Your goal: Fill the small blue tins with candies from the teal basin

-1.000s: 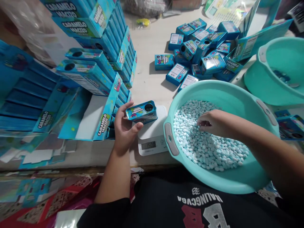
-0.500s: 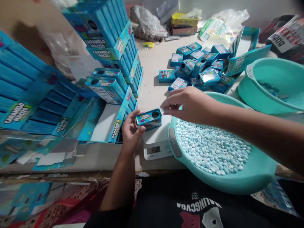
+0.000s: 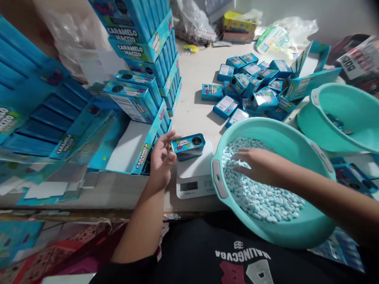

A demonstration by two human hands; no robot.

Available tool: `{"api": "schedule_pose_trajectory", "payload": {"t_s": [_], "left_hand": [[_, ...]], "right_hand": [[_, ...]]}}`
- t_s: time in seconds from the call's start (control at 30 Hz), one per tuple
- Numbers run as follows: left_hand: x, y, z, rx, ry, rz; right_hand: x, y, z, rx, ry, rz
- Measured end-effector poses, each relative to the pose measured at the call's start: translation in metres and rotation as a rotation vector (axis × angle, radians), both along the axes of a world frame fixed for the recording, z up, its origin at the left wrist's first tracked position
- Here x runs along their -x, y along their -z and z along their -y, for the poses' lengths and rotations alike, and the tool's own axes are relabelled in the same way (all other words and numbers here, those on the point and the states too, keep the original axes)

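the left hand (image 3: 160, 159), loosely spread and not clenched, is at one end of a blue caramelo macizo tin (image 3: 188, 147) standing on a white digital scale (image 3: 194, 170); whether they touch is unclear. the right hand (image 3: 253, 163) is over pale candies (image 3: 268, 203) in a turquoise basin (image 3: 287, 136), too blurred to tell if it pinches any. a nudge from the left hand could tip the tin, and bumping the basin, just beside the scale, could jar both.
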State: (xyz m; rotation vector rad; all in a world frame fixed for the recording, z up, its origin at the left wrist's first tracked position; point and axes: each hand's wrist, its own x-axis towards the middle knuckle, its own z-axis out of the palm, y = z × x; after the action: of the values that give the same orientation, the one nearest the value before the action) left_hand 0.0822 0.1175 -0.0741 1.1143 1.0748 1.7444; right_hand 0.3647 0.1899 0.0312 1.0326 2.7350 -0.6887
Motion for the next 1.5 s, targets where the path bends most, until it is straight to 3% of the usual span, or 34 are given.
{"api": "schedule_pose_trajectory", "payload": {"t_s": [0.13,0.33,0.57,0.77,0.9,1.13,1.5], "left_hand": [[0.001,0.002,-0.001,0.004,0.003,-0.004],[-0.001,0.0,-0.001,0.013,-0.013,0.007],[-0.004,-0.001,0.0,0.031,-0.011,0.043],[-0.002,-0.001,0.001,0.025,-0.01,0.05],[-0.005,-0.004,0.001,0.027,-0.02,0.067],[-0.003,-0.005,0.001,0.062,0.001,0.088],[-0.002,-0.006,0.001,0.04,-0.047,0.001]], "right_hand": [[-0.021,0.026,0.014,0.048,0.018,-0.024],[-0.03,0.025,0.014,0.081,0.021,-0.048],[-0.012,-0.01,-0.012,-0.061,-0.065,-0.064],[0.035,-0.051,-0.035,-0.122,-0.064,-0.143],[0.075,-0.062,-0.039,-0.063,0.049,-0.268],[0.118,-0.047,-0.038,0.038,0.062,-0.401],[0.104,-0.038,-0.028,-0.205,-0.229,-0.392]]}}
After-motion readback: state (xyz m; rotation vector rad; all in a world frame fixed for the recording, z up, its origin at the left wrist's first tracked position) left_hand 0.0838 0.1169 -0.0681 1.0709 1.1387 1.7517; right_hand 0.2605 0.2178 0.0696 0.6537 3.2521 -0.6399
